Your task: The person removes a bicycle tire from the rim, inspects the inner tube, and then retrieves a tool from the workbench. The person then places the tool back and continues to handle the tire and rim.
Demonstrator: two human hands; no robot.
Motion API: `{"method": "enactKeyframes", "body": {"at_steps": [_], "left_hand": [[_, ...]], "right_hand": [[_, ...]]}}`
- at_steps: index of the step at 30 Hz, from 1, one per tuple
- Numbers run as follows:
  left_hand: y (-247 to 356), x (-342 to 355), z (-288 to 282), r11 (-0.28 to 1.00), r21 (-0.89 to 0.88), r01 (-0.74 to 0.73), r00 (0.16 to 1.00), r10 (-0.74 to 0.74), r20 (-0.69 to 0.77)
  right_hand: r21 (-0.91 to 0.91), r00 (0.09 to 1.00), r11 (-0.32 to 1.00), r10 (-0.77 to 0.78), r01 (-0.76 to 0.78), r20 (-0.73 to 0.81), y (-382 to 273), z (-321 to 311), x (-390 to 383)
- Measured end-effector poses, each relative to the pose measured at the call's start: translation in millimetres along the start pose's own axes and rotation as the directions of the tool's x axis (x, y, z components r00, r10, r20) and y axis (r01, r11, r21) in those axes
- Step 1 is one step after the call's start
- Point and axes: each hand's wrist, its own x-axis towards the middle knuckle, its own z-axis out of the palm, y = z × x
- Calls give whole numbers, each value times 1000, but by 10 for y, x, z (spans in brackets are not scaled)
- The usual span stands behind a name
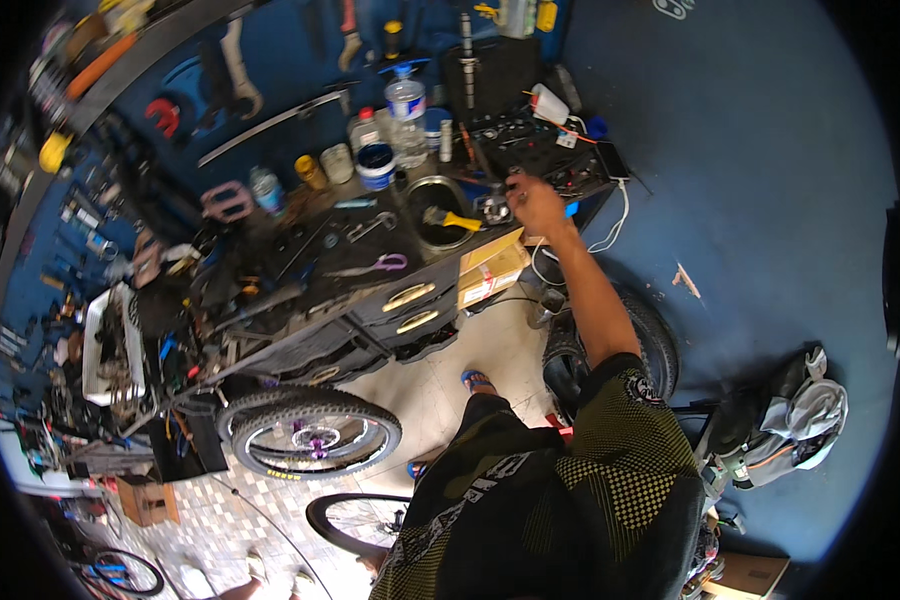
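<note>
My right hand (536,205) reaches over the right end of the cluttered workbench (300,290), fingers curled at small dark items I cannot make out. Just left of it are a small metal part (492,208) and a round steel basin (425,235) with a yellow-handled brush (455,218). A black tool case (530,140) with small pieces and a dark phone-like device (612,160) with a white cable lie beyond it. A bit of skin (368,562) at the lower edge, beside my body, may be my left hand; its fingers are hidden.
Tools hang on the blue wall (290,60). Bottles (405,110), scissors (365,268) and drawers (405,310) line the bench. Bicycle wheels (310,415) and tyres (650,340) surround my feet. A backpack (790,420) is at right. Another person's legs (255,585) show at lower left.
</note>
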Motion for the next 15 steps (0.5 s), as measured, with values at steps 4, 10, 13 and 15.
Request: {"method": "enactKeyframes", "body": {"at_steps": [4,10,13,15], "left_hand": [[731,-263,17,999,25,-21,999,22,-24],[1861,-609,162,996,37,-77,997,77,1],[2243,-755,225,995,41,-89,996,88,18],[2427,-827,252,995,45,-93,995,91,31]], "right_hand": [[-311,960,908,255,-280,-120,1262,-468,468],[-420,848,752,522,-507,-89,2436,-671,749],[-436,851,747,517,-501,-92,2728,-648,803],[-465,855,744,516,-480,-56,2869,-632,836]]}}
